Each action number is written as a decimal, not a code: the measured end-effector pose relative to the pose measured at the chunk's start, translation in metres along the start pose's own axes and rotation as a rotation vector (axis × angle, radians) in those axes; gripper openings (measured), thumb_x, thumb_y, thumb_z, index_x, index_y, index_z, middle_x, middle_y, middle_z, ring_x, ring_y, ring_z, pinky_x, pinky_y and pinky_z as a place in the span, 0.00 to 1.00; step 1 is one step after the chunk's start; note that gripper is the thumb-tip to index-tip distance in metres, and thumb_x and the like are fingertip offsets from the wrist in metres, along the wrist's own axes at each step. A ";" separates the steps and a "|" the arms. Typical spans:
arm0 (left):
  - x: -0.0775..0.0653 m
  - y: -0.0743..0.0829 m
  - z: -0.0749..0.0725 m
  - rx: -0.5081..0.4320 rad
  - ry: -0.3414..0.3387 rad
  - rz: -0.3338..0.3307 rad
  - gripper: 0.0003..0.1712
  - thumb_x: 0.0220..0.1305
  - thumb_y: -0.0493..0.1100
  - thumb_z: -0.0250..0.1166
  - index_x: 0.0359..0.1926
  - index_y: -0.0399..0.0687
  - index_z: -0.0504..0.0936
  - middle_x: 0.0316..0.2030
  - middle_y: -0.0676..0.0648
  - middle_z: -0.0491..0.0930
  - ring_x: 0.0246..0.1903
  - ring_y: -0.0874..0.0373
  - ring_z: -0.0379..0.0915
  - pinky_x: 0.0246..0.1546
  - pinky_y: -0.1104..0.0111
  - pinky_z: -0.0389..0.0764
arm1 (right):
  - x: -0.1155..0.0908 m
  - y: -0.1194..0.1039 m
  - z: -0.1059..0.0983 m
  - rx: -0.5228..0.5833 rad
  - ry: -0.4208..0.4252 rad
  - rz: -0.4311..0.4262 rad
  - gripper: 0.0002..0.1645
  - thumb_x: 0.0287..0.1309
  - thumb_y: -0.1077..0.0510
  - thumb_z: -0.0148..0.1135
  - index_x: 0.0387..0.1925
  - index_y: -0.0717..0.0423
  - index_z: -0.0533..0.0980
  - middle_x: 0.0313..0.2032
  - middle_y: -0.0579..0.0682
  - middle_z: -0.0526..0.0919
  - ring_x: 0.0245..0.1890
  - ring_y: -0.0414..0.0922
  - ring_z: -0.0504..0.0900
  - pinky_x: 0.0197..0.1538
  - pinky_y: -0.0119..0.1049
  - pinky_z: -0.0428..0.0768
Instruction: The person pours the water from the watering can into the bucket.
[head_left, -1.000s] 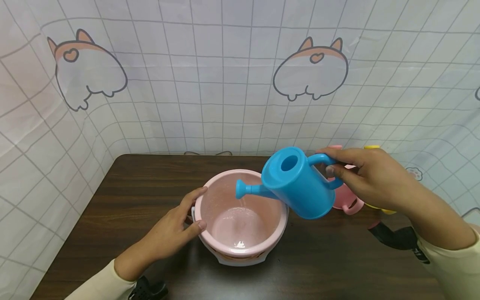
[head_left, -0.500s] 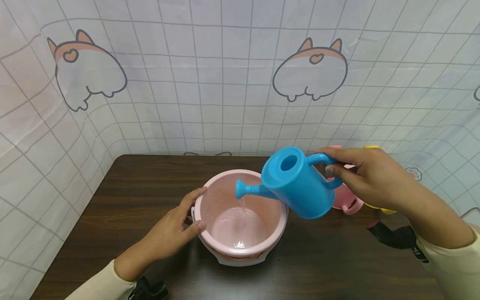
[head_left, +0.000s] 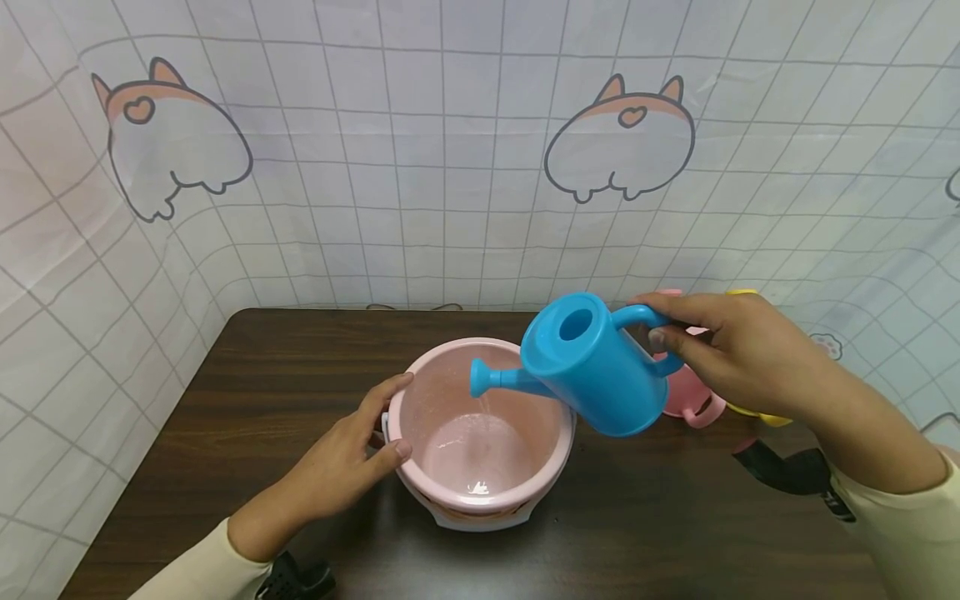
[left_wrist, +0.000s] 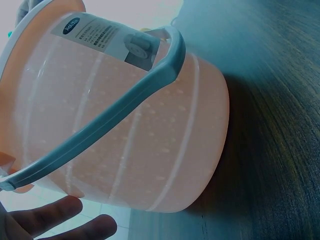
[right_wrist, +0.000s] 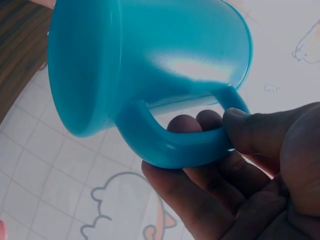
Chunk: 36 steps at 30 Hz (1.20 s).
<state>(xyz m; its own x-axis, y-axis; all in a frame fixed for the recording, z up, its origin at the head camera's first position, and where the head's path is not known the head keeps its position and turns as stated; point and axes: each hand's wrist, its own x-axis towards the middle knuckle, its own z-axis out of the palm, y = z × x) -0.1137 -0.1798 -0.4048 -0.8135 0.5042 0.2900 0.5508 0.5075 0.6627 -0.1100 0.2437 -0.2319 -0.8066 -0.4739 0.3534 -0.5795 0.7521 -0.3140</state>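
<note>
In the head view my right hand (head_left: pixel 738 358) grips the handle of a blue watering can (head_left: pixel 600 375), which is tilted with its spout over a pink bucket (head_left: pixel 480 492). A thin stream of water (head_left: pixel 486 405) falls from the spout's head into the bucket, and light glints at the bottom. The right wrist view shows the thumb and fingers wrapped round the can's handle (right_wrist: pixel 175 150). My left hand (head_left: pixel 341 454) rests on the bucket's left rim, thumb and forefinger spread. In the left wrist view two fingers (left_wrist: pixel 90 227) lie extended alongside the bucket, below its grey carrying handle (left_wrist: pixel 110 120).
A pink watering can (head_left: pixel 690 396) and a yellow object (head_left: pixel 772 419) stand behind my right hand, partly hidden by it. The dark wooden table (head_left: pixel 285 375) ends at a wall hung with a white grid-patterned curtain (head_left: pixel 465 167).
Water keeps running from the spout into the bucket. Both hands, the watering can and the bucket stay practically where they were.
</note>
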 end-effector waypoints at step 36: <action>0.000 0.001 0.000 -0.007 -0.001 -0.011 0.43 0.72 0.52 0.62 0.80 0.64 0.51 0.55 0.49 0.79 0.42 0.63 0.79 0.39 0.57 0.82 | 0.003 0.001 0.000 -0.009 -0.004 -0.040 0.24 0.64 0.67 0.67 0.61 0.54 0.81 0.41 0.46 0.89 0.35 0.40 0.88 0.37 0.41 0.84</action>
<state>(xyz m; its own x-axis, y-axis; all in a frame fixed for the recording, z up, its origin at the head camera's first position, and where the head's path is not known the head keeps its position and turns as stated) -0.1130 -0.1794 -0.4047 -0.8195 0.4992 0.2815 0.5401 0.5084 0.6707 -0.1124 0.2433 -0.2309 -0.7831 -0.5056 0.3621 -0.6104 0.7365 -0.2915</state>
